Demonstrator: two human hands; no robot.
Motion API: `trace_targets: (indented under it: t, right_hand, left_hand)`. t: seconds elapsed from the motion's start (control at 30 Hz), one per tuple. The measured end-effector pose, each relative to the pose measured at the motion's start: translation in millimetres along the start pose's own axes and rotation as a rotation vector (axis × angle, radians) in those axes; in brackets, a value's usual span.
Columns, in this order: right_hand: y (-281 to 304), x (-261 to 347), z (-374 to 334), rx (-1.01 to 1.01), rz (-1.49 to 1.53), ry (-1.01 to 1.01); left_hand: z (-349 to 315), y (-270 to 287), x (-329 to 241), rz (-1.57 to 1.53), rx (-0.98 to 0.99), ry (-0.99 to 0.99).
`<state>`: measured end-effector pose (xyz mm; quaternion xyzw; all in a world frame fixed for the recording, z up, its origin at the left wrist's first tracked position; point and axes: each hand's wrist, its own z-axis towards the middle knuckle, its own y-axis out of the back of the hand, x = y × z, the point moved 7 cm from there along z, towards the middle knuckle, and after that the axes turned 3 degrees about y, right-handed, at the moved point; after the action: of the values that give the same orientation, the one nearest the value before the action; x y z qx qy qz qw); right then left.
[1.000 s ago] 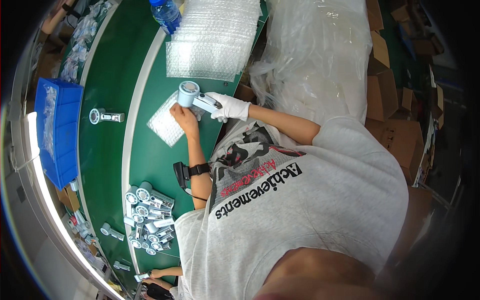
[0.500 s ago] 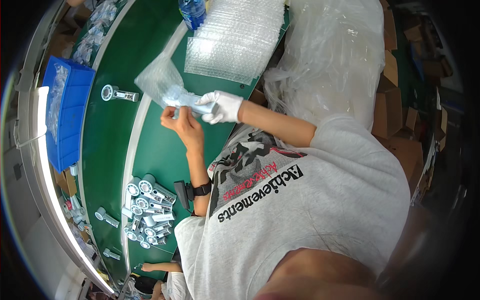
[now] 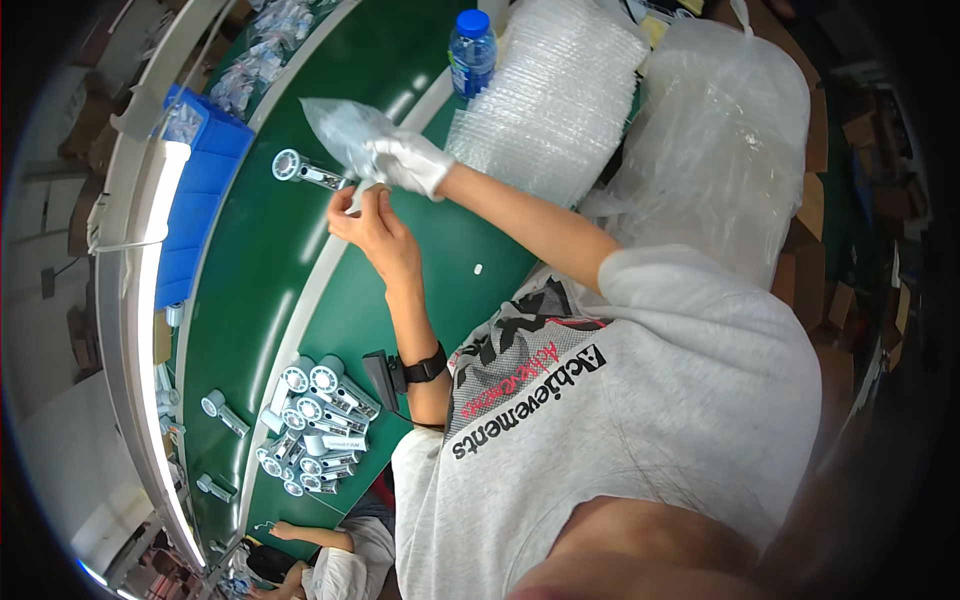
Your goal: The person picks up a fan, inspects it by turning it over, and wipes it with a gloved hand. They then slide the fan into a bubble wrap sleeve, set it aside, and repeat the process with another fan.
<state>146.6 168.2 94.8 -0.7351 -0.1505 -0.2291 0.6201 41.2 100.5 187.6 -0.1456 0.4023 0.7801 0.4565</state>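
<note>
Pinching clear crumpled plastic bag (image 3: 345, 130): gloved right hand (image 3: 408, 163) grips side, bare left hand (image 3: 372, 222) apparently holds lower edge.

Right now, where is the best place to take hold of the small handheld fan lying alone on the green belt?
Probably the handle: the handheld fan lies flat, round head toward the blue bin, slim handle pointing toward both hands. Come from above, fingers across the handle.

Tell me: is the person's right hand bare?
No, the right hand wears a white glove and grips a clear plastic bag.
</note>
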Motion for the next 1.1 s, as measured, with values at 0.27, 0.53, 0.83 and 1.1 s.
trace_targets:
  t: [0.27, 0.53, 0.83, 1.1]
  right_hand:
    - [-24.4, 13.8, 80.5, -0.085, -1.738, 0.49]
    - [7.9, -19.4, 47.7, 0.036, -1.318, 0.014]
    - [-51.5, 48.8, -117.3, 0.226, -1.2, 0.472]
    - [-75.5, 53.2, -118.1, 0.348, -0.802, 0.059]
  left_hand:
    - [-51.3, 5.9, -10.5, -0.179, 0.268, 0.235]
    - [-69.8, 2.7, 59.3, -0.703, 0.105, 0.978]
    - [-92.3, -4.5, 31.7, -1.285, 0.162, 1.136]
    - [-90.4, -6.3, -37.0, -1.514, 0.355, 1.166]
